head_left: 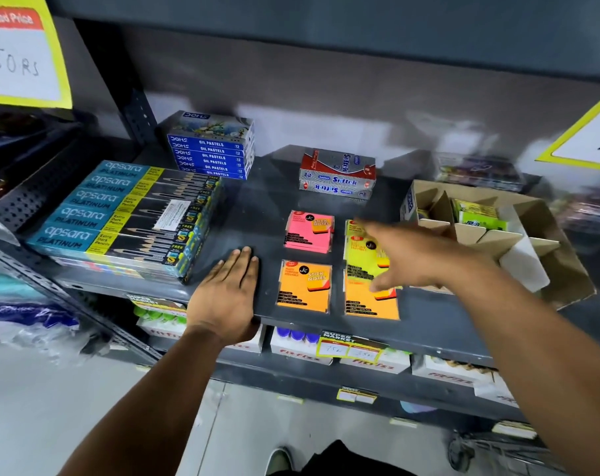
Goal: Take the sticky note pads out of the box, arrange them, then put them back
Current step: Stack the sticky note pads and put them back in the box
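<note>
on the dark grey metal shelf (250, 207) pink (309, 231), orange (303, 286) and yellow (364, 266) wrapped sticky note pads lie in a grid, apart from the brown divided cardboard box (563, 242). left hand (228, 290) rests flat, empty, likely bracing; right hand (408, 255) hovers open above the yellow pad, gripping nothing.

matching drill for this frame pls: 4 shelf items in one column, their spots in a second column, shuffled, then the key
Items:
1. pink sticky note pad
2. oil pastels stack
3. divided cardboard box
4. left hand

Places:
A. right end of the shelf, behind the right hand
B. directly behind an orange sticky note pad
C. flat on the front edge of the shelf, beside the pencil boxes
D. back left of the shelf, behind the pencil boxes

Pairs: 1-B, 2-D, 3-A, 4-C
</note>
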Tool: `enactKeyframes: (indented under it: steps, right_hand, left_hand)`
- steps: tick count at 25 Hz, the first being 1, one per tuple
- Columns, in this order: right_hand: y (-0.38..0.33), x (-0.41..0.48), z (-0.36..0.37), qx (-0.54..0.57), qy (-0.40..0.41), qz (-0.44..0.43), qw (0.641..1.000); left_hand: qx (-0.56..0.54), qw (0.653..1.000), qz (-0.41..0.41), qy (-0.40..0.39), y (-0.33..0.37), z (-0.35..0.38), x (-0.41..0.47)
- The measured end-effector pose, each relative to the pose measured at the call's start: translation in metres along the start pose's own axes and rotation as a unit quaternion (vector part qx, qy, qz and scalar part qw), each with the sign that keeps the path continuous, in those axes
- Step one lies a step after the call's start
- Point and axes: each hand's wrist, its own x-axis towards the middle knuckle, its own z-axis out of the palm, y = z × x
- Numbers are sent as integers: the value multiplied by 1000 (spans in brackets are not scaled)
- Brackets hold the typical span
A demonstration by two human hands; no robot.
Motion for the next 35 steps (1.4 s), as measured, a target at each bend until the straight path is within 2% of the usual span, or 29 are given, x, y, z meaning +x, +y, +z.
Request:
enactKeyframes:
  steps: [4, 12, 26, 30, 31, 35]
  right_hand:
    - [8, 29, -22, -35, 34, 36, 998]
    - [23, 70, 2, -39, -55, 67, 995]
    - [29, 76, 11, -25, -64, 64, 996]
    - [6, 50, -2, -1, 22, 10, 1000]
    - [0, 37, 2, 3, 21, -7, 1000]
    - [-15, -13, 37, -46, -67, -36, 996]
  left_hand:
    - [-11, 1000, -2, 5, 1, -3, 0]
    - [-47, 999, 3, 20, 0, -7, -2]
    - [-55, 998, 7, 35, 0, -4, -3]
    - [-18, 1000, 3, 19, 0, -2, -1]
    - [-4, 1000, 2, 12, 0, 0, 0]
    - [12, 1000, 2, 2, 0, 3, -1]
